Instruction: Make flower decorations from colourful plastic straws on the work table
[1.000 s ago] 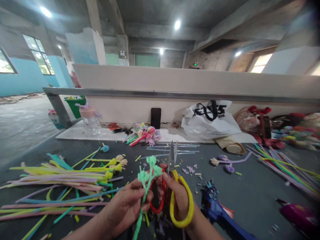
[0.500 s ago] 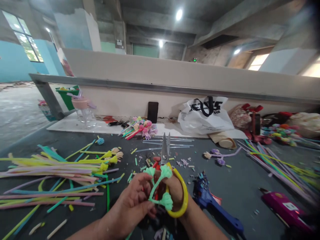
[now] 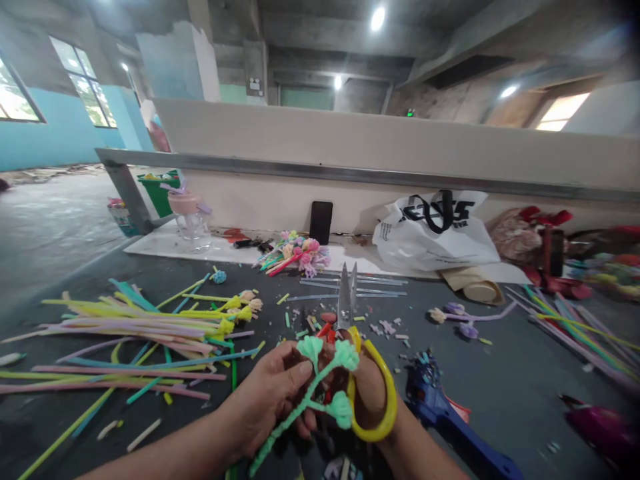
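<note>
My left hand (image 3: 273, 400) is curled shut around the mint-green fuzzy pipe-cleaner sprig with three fluffy tufted tips (image 3: 320, 387); thumb and fingertips pinch its stem just below where the branches fork, and the tail of the stem runs down past my palm toward me. My right hand (image 3: 367, 400) sits just beside it, closed through the yellow loop of the scissors with one yellow and one red handle and bright steel blades (image 3: 373, 393). The blades point away from me, up past my fingertips, and stand a sliver apart at the tips.

The sprig weighs almost nothing, I judge, and it is soft on the outside with a thin wire core, so it will bend wherever I press and keep that bend. The tufts would crush easily; the stem under the fork is the place to hold, lightly.

Beyond my left knuckles lies a loose heap of long pastel pipe-cleaner stems (image 3: 140, 333) on the dark grey worktop (image 3: 500, 373). Just outside my right wrist rests a blue glue gun (image 3: 440, 417), and small cut scraps are scattered past the scissor tips.
</note>
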A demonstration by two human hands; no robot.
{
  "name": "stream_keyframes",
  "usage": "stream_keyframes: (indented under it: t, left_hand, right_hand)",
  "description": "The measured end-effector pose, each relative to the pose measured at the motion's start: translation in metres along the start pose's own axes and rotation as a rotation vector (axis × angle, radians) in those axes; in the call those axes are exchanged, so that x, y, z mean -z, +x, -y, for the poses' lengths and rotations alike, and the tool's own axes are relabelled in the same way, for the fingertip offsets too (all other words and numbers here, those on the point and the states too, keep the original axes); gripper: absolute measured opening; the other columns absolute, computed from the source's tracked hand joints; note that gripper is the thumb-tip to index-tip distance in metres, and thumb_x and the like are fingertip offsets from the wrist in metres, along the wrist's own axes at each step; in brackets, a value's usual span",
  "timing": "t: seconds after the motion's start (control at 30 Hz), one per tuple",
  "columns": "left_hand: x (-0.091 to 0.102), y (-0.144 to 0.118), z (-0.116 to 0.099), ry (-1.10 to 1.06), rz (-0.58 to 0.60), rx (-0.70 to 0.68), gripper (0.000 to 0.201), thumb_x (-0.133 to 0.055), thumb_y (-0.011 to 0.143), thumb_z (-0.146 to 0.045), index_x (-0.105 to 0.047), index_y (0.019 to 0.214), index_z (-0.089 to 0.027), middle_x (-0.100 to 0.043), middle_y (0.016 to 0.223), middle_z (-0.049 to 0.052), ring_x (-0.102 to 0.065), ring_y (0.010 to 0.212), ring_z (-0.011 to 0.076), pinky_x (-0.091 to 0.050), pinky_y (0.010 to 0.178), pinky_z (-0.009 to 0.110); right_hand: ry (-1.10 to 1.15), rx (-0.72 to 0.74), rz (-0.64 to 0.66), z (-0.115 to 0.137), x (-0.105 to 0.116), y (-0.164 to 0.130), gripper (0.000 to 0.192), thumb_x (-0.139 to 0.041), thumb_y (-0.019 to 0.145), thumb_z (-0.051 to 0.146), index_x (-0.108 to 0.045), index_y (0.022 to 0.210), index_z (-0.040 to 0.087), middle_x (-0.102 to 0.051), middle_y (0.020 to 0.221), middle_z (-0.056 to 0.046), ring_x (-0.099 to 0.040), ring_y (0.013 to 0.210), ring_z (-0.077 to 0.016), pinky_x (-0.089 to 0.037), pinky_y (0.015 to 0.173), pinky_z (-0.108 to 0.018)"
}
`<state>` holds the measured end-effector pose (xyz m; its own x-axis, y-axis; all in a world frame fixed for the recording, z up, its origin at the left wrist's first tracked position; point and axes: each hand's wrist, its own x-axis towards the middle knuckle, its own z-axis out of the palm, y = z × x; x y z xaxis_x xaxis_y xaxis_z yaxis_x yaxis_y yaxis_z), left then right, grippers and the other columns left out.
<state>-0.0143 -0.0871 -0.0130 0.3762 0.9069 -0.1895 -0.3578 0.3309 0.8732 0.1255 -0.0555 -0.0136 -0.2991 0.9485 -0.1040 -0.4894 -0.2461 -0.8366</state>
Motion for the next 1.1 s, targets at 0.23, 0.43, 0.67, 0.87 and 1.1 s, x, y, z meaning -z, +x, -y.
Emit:
stream_keyframes:
  t: [0.23, 0.43, 0.67, 0.87, 1.1]
  left_hand:
    - [0.006, 0.003, 0.001, -0.052, -0.005, -0.082, 0.021, -0.061, 0.073, -0.026, -0.054, 0.086, -0.012, -0.063, 0.069, 0.005, -0.055, 0.05, 0.0098, -0.044, 0.046, 0.02]
    - [-0.002, -0.003, -0.002, -0.036, -0.084, -0.173, 0.02, -0.065, 0.071, -0.026, -0.049, 0.076, -0.016, -0.062, 0.063, -0.002, -0.052, 0.047, 0.0068, -0.041, 0.045, 0.017]
    - [-0.007, -0.007, -0.009, 0.11, -0.147, -0.141, 0.027, -0.064, 0.069, -0.035, -0.043, 0.075, -0.02, -0.055, 0.049, -0.006, -0.049, 0.038, 0.0074, -0.041, 0.038, 0.017]
    - [0.004, -0.001, -0.003, -0.028, -0.091, -0.091, 0.018, -0.049, 0.078, -0.029, -0.041, 0.092, -0.022, -0.058, 0.058, -0.003, -0.048, 0.033, 0.0103, -0.032, 0.027, 0.016]
    - [0.014, 0.005, -0.013, -0.303, 0.055, -0.102, 0.033, -0.048, 0.077, -0.015, -0.047, 0.11, -0.011, -0.056, 0.051, 0.001, -0.057, 0.059, 0.0135, -0.043, 0.065, 0.025]
  right_hand:
    - [0.047, -0.017, 0.049, -0.011, 0.004, 0.001, 0.047, -0.07, 0.061, 0.021, -0.051, 0.104, 0.022, -0.061, 0.074, -0.001, -0.053, 0.051, -0.0132, -0.045, 0.046, -0.025]
    - [0.055, -0.04, 0.062, -0.011, 0.005, 0.003, 0.029, -0.066, 0.065, 0.019, -0.055, 0.092, 0.019, -0.056, 0.064, 0.002, -0.049, 0.045, -0.0106, -0.043, 0.043, -0.024]
    - [0.126, -0.025, -0.001, 0.001, -0.001, 0.009, 0.019, -0.063, 0.069, 0.023, -0.056, 0.086, 0.019, -0.05, 0.051, 0.005, -0.042, 0.038, -0.0073, -0.037, 0.038, -0.019]
    - [-0.018, 0.086, -0.055, 0.007, 0.001, 0.013, 0.015, -0.06, 0.072, 0.026, -0.055, 0.082, 0.017, -0.047, 0.049, 0.005, -0.042, 0.04, -0.0086, -0.037, 0.038, -0.02]
    - [-0.434, 0.383, -0.196, 0.014, 0.016, 0.015, 0.04, -0.063, 0.072, 0.028, -0.047, 0.108, 0.024, -0.048, 0.056, 0.006, -0.043, 0.041, -0.0096, -0.038, 0.038, -0.021]
